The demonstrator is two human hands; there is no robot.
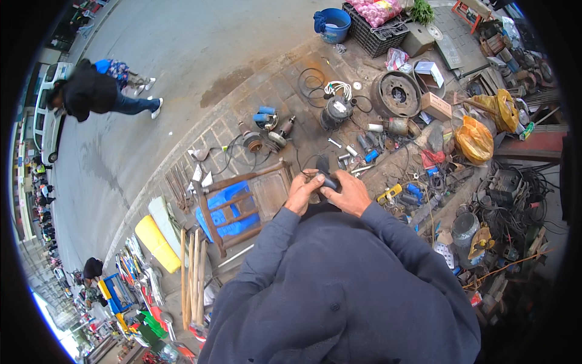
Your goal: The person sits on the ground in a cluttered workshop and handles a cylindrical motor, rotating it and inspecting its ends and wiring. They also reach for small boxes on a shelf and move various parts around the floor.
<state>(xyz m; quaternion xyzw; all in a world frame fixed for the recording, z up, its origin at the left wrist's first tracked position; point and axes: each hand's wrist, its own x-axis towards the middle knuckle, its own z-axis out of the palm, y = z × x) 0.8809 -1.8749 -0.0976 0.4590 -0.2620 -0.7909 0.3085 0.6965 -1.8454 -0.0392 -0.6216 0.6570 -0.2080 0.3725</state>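
In front of my chest, both hands are closed round a small dark rounded piece (329, 182) whose kind I cannot make out. My left hand (300, 193) pinches it from the left, thumb and fingertips together. From the other side my right hand (350, 194) grips it, thumb pressed on top. A dark flat shape (323, 164) shows just beyond the fingers; whether it joins the held piece I cannot tell. A thin dark cable runs close to my left fingers. Nearest on the left is a worn wooden chair (271, 193), over a blue plastic stool (233, 195).
Beyond my hands lie power tools (251, 140), a motor-like machine (336, 112) and a wheel rim (395, 95). Cables and small parts crowd the right, near an orange bag (474, 140). Wooden poles (193, 276) and a yellow roll (157, 244) lie left. A person (94, 91) walks on the road.
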